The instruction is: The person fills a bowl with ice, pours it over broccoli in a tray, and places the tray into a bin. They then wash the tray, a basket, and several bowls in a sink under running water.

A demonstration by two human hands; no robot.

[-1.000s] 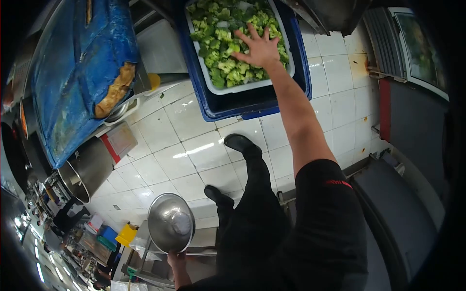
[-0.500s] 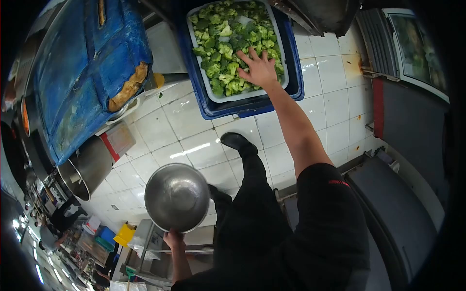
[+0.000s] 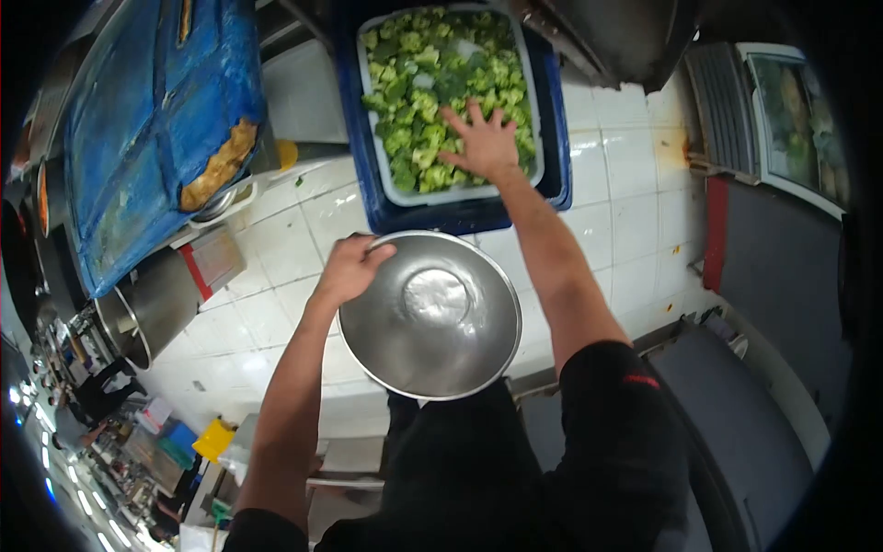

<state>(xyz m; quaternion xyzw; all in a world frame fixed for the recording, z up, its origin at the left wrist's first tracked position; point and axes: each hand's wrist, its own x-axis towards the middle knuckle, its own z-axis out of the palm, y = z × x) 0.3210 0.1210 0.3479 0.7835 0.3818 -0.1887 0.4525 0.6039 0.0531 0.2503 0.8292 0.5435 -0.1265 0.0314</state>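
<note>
Cut broccoli florets (image 3: 423,87) fill a white plastic tub (image 3: 370,138), which sits inside a larger blue bin (image 3: 357,175). Over the near right part of the florets lies my right hand (image 3: 487,147), fingers spread and touching them. My left hand (image 3: 354,267) grips the upper left rim of a large steel mixing bowl (image 3: 432,340), thumb inside. The bowl holds nothing and is tilted so its inside faces me. It hangs just in front of the blue bin, before my legs.
White floor tiles (image 3: 589,248) surround the bin. A worn blue cover (image 3: 156,129) and a steel pot (image 3: 161,308) are on the left. On the right stand grey cabinets (image 3: 782,267) and a glass-fronted unit (image 3: 796,129). Other people are far off at lower left.
My left hand has brought the bowl up and right, close to the bin, and now holds its far left rim. My right hand stays on the broccoli, shifted slightly down.
</note>
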